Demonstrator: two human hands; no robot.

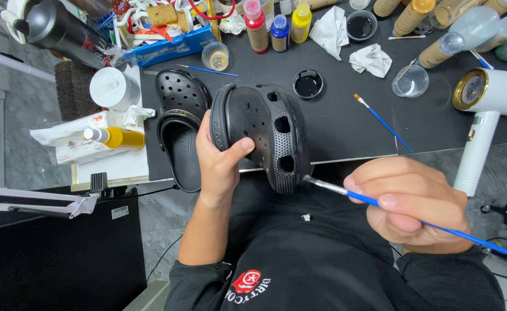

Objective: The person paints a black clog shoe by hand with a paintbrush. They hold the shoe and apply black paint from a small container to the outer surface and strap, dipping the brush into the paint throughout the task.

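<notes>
Left hand (221, 158) clamped round black clog (265, 135), tilted for access; right hand (411, 201) pinching blue brush (351, 194), tip touching clog's toe.

A second black clog (179, 124) lies sole-down on the black counter (345, 132), left of centre. Behind it stand three small paint bottles, red (255, 24), blue (280, 33) and yellow (301, 22). A shallow dish of black paint (308, 83) sits mid-counter, with a spare blue-handled brush (383, 122) lying to its right and a thinner one (207, 71) near a small clear cup (215, 56). Two crumpled white tissues (370, 59) rest near a second dark dish (361, 26). A white hair dryer (486, 109) with a gold grille lies at the right edge. At left, a white jar (114, 88) and a yellow spray bottle (118, 138) lie on papers.
</notes>
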